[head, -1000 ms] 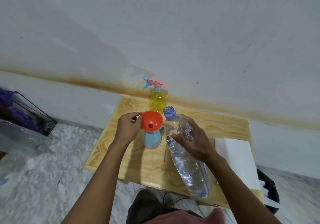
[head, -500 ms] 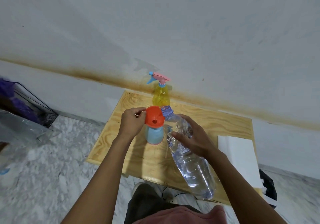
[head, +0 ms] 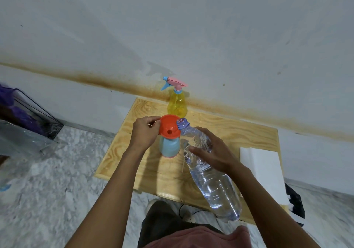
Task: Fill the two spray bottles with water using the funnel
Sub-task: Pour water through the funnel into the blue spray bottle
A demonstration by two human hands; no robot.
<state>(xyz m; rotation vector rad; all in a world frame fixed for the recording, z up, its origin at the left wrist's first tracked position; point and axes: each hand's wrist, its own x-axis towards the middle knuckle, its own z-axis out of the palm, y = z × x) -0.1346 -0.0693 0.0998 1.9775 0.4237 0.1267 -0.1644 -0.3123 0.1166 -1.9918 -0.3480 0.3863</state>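
Note:
An orange funnel [head: 169, 126] sits in the neck of a light blue spray bottle [head: 169, 147] with no spray head, standing on the wooden table [head: 229, 133]. My left hand [head: 144, 132] pinches the funnel's left rim. My right hand [head: 212, 152] grips a large clear water bottle [head: 210, 173], uncapped and tilted, its mouth resting at the funnel's right rim. A yellow spray bottle [head: 177, 104] with a pink and blue trigger head stands at the table's back edge by the wall.
A white folded cloth or paper [head: 262, 173] lies on the table's right side. A wire basket with purple things [head: 24, 111] stands on the marble floor at the left. A dark bag [head: 296, 203] sits beyond the table's right corner.
The water bottle has tipped further toward the funnel, its mouth now at the funnel's rim. My left hand stays on the funnel. The camera has shifted slightly.

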